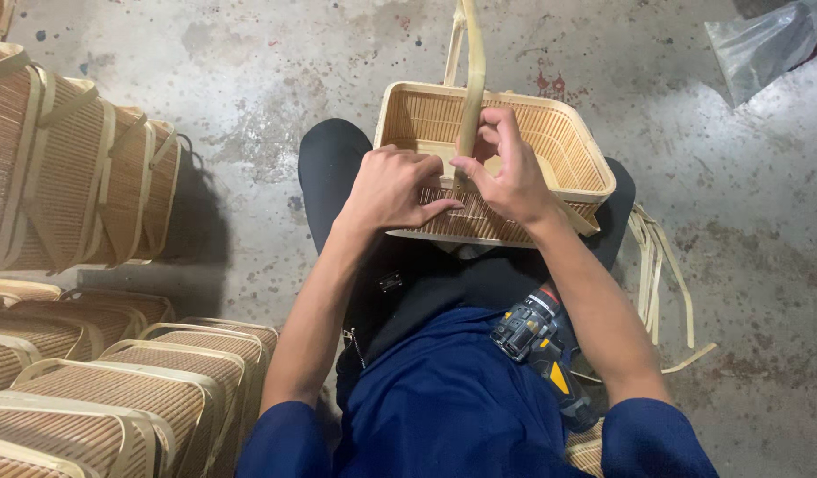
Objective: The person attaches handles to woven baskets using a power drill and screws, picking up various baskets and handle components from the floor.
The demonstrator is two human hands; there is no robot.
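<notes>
A rectangular woven bamboo basket (567, 146) rests on my knees, its open top facing up. A flat bamboo strip (474, 62) rises from its near wall as a handle. My left hand (392, 188) presses flat against the basket's near side, fingers pointing right. My right hand (507, 168) pinches the lower end of the strip at the basket's near rim. A black, yellow and grey cordless drill (541, 341) lies in my lap beside my right forearm.
Stacks of finished bamboo baskets (81, 177) stand at the left, more baskets (134, 389) at lower left. Loose bamboo strips (660, 283) lie on the concrete floor at right. A clear plastic bag (762, 44) sits at top right.
</notes>
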